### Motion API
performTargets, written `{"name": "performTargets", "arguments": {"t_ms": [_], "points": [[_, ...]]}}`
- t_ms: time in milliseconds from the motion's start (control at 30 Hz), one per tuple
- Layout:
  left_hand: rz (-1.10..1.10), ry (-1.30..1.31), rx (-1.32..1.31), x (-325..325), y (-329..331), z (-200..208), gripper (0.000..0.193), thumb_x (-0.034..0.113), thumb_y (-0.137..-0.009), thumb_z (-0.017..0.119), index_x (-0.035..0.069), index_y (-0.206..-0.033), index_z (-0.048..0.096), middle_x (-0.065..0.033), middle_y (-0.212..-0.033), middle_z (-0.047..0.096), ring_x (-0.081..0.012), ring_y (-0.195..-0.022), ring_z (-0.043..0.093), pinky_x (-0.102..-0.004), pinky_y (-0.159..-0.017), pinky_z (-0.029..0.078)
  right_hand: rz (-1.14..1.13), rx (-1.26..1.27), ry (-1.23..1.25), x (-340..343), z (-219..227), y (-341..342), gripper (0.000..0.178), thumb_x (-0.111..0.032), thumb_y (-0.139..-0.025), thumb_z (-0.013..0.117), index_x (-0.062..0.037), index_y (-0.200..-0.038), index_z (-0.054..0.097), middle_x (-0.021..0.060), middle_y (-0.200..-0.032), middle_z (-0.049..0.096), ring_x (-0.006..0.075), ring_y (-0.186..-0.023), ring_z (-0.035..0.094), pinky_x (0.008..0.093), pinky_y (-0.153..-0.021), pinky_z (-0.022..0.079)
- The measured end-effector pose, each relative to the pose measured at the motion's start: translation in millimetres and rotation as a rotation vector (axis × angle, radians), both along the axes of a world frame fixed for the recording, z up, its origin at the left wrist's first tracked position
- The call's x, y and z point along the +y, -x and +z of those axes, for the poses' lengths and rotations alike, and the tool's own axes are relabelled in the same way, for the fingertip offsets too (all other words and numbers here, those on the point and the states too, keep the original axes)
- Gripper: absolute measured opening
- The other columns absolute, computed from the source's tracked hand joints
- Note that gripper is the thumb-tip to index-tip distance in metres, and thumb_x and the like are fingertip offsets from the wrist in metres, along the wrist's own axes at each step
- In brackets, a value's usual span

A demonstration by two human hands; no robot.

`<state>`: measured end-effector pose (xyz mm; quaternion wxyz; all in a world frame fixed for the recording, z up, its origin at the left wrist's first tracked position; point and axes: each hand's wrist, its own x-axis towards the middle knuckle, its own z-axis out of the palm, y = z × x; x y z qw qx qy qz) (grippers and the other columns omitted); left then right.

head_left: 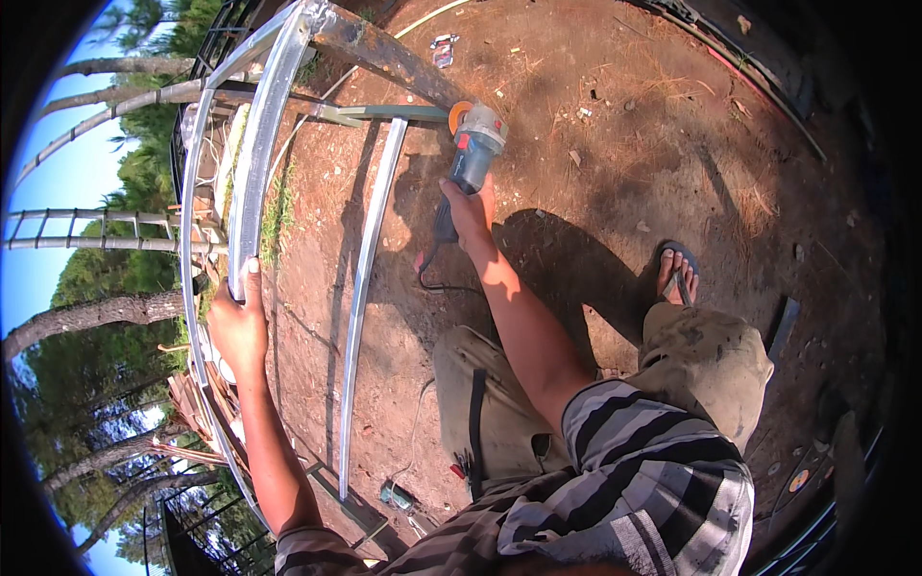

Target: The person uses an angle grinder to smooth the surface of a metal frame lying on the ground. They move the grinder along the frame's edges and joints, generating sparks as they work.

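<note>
**A:** Your right hand [468,213] has a closed grip around the body of the blue-grey angle grinder [471,154]. Its orange disc [460,116] sits right at the joint where the green crossbar [389,112] meets the rusty beam [389,53]. Your left hand [238,322] is wrapped shut around the silvery frame rail [259,144], well apart from the grinder.

**B:** What would you watch for?

**A:** You hold the grinder with one hand and an outstretched arm. If the disc pinches in that corner, I think it could kick back toward you, and a single grip may not stop it.

**B:** And the cord?

**A:** The black cord [437,280] loops down from the handle, just below your wrist. It could catch on your forearm or drift toward the disc if you swing the tool.

**B:** Anything lower down?

**A:** Your foot in the open sandal [678,272] rests on bare red dirt [615,144] strewn with dry needles. Sparks thrown that way could sting your toes or smoulder in the litter. I see no gloves on either hand.

**B:** The frame itself?

**A:** The loose-looking silver strip [365,288] hangs beside the rail; vibration could shift it, so keep your left-hand grip firm.
</note>
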<state>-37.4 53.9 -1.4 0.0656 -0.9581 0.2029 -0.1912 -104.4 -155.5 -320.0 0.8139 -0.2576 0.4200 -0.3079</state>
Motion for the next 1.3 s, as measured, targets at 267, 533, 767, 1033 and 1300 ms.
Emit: {"name": "performTargets", "arguments": {"t_ms": [267, 533, 767, 1033, 1300], "points": [[0.154, 0.021, 0.131, -24.0, 13.4, 11.6, 0.069, 0.064, -0.098, 0.064, -0.003, -0.110, 0.076, -0.0293, -0.090, 0.074, -0.0477, -0.089, 0.073, -0.0557, -0.083, 0.054, -0.042, -0.031, 0.019, -4.7, -17.7, -8.0, 0.046, -0.011, -0.086, 0.083, -0.0050, -0.121, 0.055, 0.0062, -0.093, 0.067, 0.0161, -0.076, 0.067, 0.0352, -0.066, 0.054], [0.144, 0.030, 0.129, -26.6, 16.2, 12.3, 0.071, 0.065, -0.099, 0.062, -0.004, -0.110, 0.076, -0.0299, -0.089, 0.074, -0.0479, -0.089, 0.073, -0.0558, -0.083, 0.054, -0.028, -0.058, -0.042, -20.4, -12.2, -6.6, 0.044, -0.007, -0.084, 0.082, -0.0043, -0.120, 0.057, 0.0047, -0.094, 0.068, 0.0153, -0.079, 0.067, 0.0342, -0.070, 0.055], [0.150, 0.023, 0.135, -27.7, 15.8, 14.5, 0.070, 0.063, -0.099, 0.064, -0.004, -0.112, 0.076, -0.0301, -0.092, 0.075, -0.0471, -0.091, 0.074, -0.0550, -0.083, 0.055, -0.037, -0.047, -0.007, -18.5, -11.3, -2.2, 0.043, -0.008, -0.085, 0.082, -0.0039, -0.120, 0.058, 0.0049, -0.094, 0.069, 0.0150, -0.080, 0.067, 0.0336, -0.070, 0.054], [0.157, 0.023, 0.131, -32.5, 18.9, 14.2, 0.067, 0.060, -0.099, 0.066, -0.006, -0.111, 0.076, -0.0311, -0.092, 0.075, -0.0465, -0.089, 0.074, -0.0548, -0.083, 0.055, -0.008, -0.051, -0.017, -22.4, -16.0, -4.4, 0.043, -0.009, -0.084, 0.082, -0.0025, -0.119, 0.058, 0.0061, -0.092, 0.070, 0.0156, -0.078, 0.067, 0.0343, -0.069, 0.055], [0.191, 0.035, 0.145, -19.5, 9.8, 11.2, 0.071, 0.063, -0.099, 0.065, -0.006, -0.109, 0.076, -0.0309, -0.092, 0.075, -0.0469, -0.090, 0.074, -0.0553, -0.083, 0.055, 0.007, -0.047, 0.005, -17.9, -10.7, -2.9, 0.044, -0.012, -0.086, 0.084, -0.0037, -0.121, 0.057, 0.0070, -0.096, 0.069, 0.0172, -0.080, 0.067, 0.0355, -0.069, 0.054]]}}
